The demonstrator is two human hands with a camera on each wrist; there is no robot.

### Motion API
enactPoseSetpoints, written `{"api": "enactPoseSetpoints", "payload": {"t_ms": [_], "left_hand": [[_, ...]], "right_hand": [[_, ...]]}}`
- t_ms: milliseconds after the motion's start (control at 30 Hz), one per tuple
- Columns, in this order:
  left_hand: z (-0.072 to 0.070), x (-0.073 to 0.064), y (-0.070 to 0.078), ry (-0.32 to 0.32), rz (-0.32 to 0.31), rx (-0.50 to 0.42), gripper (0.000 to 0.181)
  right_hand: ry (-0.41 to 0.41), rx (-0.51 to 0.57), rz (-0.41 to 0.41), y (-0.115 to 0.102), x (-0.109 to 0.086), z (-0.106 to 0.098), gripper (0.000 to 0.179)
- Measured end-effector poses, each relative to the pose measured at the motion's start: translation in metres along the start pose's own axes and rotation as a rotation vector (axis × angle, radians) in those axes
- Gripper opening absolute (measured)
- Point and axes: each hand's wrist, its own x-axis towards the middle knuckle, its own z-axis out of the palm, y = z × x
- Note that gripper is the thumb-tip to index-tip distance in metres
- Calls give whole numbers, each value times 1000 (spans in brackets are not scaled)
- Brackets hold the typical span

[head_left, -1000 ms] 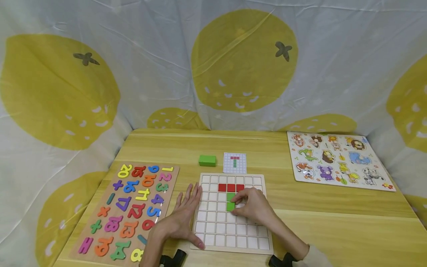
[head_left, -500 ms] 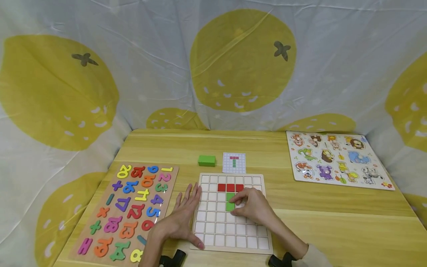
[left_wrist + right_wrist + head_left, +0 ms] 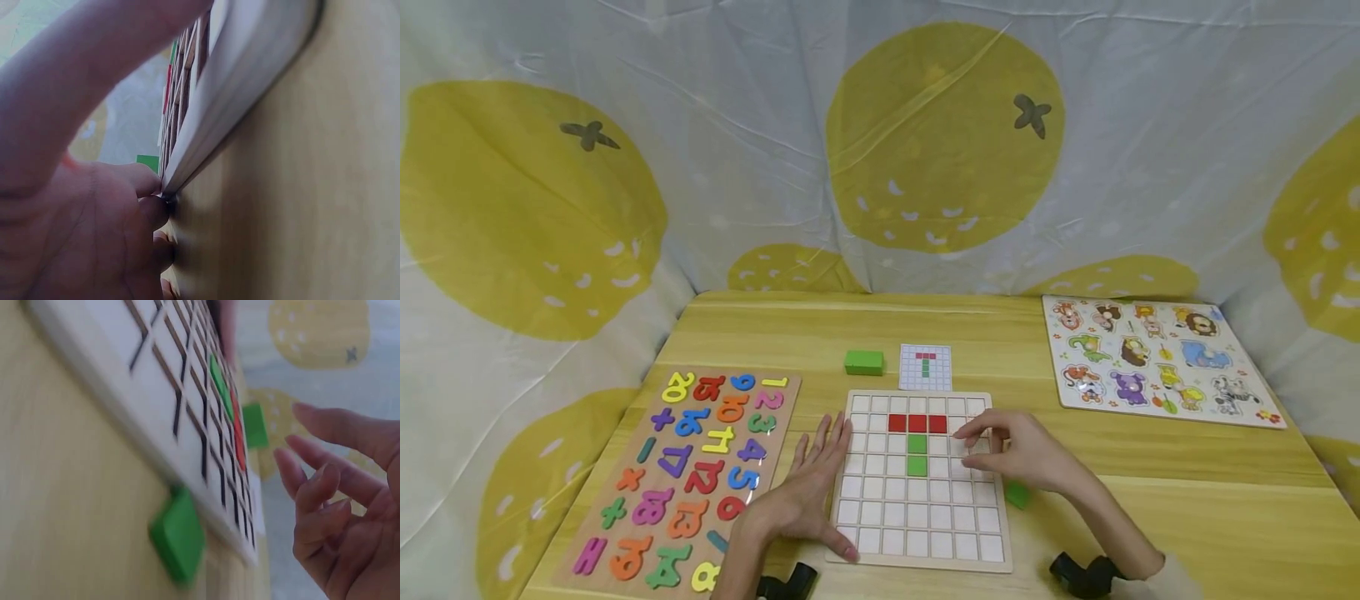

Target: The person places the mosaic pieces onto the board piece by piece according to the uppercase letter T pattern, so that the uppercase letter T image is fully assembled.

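Observation:
A white gridded wooden board [image 3: 925, 564] lies at the table's front middle. Set in its cells are three red tiles [image 3: 917, 424] in a row, with two green tiles [image 3: 917, 455] in a column below the middle one. My left hand [image 3: 801, 492] rests along the board's left edge, fingers spread and the thumb at the lower corner. Over the board's right side hovers my right hand [image 3: 1018, 446], thumb and forefinger apart, holding nothing. A loose green tile [image 3: 178, 537] lies against the board's right edge, partly hidden by that hand in the head view.
Behind the board are a green block [image 3: 864, 362] and a pattern card [image 3: 926, 382] printed with a red and green T. A number puzzle board [image 3: 655, 450] lies at left, an animal puzzle board [image 3: 1165, 392] at far right. Patterned cloth [image 3: 760, 150] hangs behind the table.
My right hand has let go of the lower green tile and moved right, off the tiles. The loose green tile beside the board has come into sight. The left hand stays put.

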Motion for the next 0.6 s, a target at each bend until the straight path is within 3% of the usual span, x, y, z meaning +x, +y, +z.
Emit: {"api": "enactPoseSetpoints", "payload": {"t_ms": [167, 300, 433, 600], "left_hand": [[0, -1, -1, 0, -8, 1, 164], [1, -1, -2, 1, -20, 13, 164], [1, -1, -2, -1, -26, 19, 165], [1, -1, -2, -2, -25, 12, 164]], "right_hand": [[2, -22, -42, 30, -21, -31, 35], [-97, 23, -89, 51, -33, -46, 40], [-212, 81, -158, 62, -37, -51, 42], [-245, 88, -203, 67, -36, -48, 41]]}}
